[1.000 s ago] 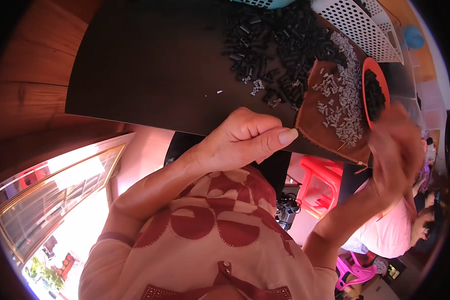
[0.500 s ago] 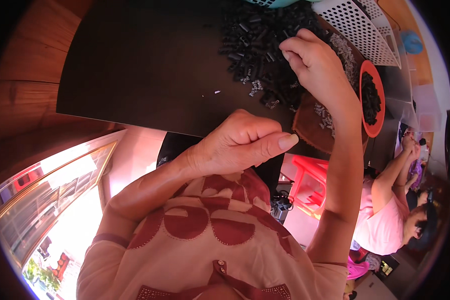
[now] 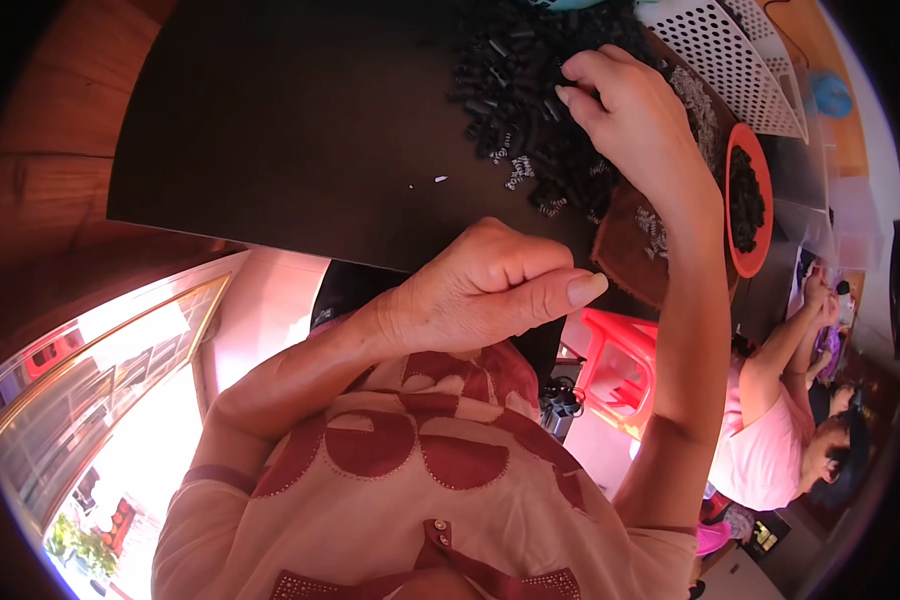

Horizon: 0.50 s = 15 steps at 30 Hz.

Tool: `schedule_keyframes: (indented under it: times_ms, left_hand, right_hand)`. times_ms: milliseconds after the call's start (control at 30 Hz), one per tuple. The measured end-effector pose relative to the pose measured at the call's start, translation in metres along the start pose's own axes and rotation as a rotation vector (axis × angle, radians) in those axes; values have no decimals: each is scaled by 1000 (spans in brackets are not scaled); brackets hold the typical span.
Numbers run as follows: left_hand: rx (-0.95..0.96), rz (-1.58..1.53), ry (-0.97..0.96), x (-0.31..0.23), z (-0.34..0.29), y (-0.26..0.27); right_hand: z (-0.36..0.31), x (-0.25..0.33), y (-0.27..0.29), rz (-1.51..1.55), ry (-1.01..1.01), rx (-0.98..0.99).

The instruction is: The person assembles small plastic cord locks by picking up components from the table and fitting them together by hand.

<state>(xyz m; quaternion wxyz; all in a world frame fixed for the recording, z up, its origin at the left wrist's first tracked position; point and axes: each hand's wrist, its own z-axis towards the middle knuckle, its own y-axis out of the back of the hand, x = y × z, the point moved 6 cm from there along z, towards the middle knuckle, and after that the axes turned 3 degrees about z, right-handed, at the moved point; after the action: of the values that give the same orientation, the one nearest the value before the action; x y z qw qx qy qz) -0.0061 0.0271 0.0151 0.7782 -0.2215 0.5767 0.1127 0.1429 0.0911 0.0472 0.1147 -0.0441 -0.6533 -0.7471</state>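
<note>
Close to the table's front edge, my left hand (image 3: 490, 280) is closed in a loose fist, thumb laid along the top. Whatever it may hold is hidden inside. My right hand (image 3: 635, 125) reaches over a pile of small black tube-shaped pieces (image 3: 505, 80), with thumb and forefinger curled toward each other. What lies between those fingertips cannot be made out against the dark pile. Small metal springs (image 3: 518, 172) are scattered at the pile's near edge. More springs (image 3: 653, 232) lie on a brown mat (image 3: 620, 250) beneath my right forearm.
An orange-red bowl (image 3: 760, 258) of black pieces stands right of my right arm. Behind it are a white perforated basket (image 3: 715, 50) and a heap of springs (image 3: 698, 110). A red stool (image 3: 615, 375) is below the table. Another person (image 3: 770, 430) sits at the far right.
My right hand has shifted slightly, and its thumb and forefinger show a little more gap. The left fist keeps its shape. The whole view has moved slightly.
</note>
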Motion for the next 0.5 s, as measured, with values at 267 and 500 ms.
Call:
schedule_keyframes:
  times_ms: [267, 500]
  left_hand:
    - [-20, -49, 4, 1, 0, -2]
    - [-38, -45, 58, 3, -3, -1]
  right_hand:
    - [-3, 2, 6, -43, 20, -45]
    - [-16, 11, -1, 80, 73, 61]
